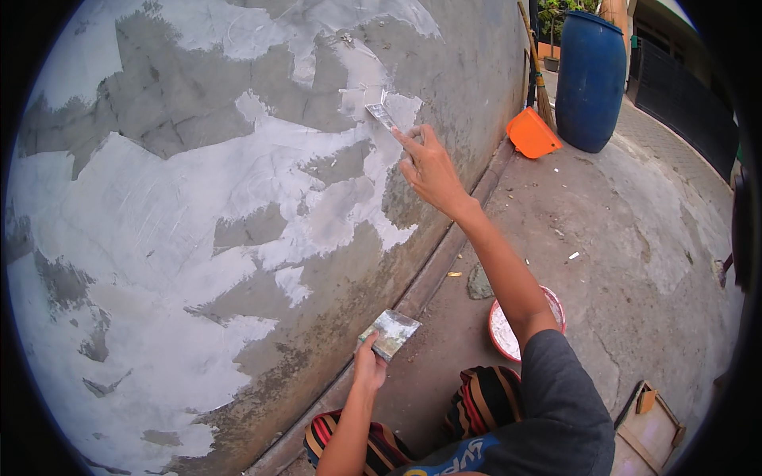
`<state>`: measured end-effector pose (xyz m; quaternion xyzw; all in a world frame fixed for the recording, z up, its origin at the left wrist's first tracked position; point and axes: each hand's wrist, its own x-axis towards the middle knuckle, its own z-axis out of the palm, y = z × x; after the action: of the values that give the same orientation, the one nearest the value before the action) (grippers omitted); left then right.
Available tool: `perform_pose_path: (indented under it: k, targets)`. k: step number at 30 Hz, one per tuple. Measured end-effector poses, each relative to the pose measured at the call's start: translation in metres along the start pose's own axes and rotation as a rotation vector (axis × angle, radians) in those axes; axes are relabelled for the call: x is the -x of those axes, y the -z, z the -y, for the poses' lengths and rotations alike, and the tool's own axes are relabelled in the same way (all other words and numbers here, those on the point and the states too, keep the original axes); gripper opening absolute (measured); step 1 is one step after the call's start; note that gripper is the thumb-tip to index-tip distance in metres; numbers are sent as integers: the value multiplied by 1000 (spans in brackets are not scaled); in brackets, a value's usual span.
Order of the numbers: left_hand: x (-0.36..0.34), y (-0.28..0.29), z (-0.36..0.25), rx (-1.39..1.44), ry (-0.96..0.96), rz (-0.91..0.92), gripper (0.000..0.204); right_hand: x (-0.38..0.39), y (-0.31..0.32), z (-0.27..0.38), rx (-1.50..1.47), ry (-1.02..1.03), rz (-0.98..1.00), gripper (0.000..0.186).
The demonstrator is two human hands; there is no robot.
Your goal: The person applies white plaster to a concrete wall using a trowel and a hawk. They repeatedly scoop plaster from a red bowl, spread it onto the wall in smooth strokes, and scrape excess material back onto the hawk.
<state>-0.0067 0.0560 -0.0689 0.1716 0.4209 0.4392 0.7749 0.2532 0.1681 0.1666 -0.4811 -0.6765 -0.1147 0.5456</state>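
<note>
Your R hand is pinching the scraper, w/ index finger stretching along it; the blade is resting against the upper wall, on white filler. Your L hand is gripping the square plate by its near edge, low down nr the wall's foot, w/ white smears showing on top. Filler is covering much of the wall in patches, grey showing btwn. A red-rimmed tub w/ white paste is sitting on the floor, partly hidden behind your R arm. Orange dustpan, broom & blue barrel are standing farther off, nr the wall's far end.
</note>
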Motion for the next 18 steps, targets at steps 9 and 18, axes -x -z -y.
perform_pose_path:
  k: [9, 18]
  targets:
    - [4, -1, -3, 16, 25, 10, 28, -14, 33, -10, 47, -36, -9, 50]
    - [-1, 3, 0, -15, 7, -11, 29, 4, 14, -21, 71, -3, 124, 51]
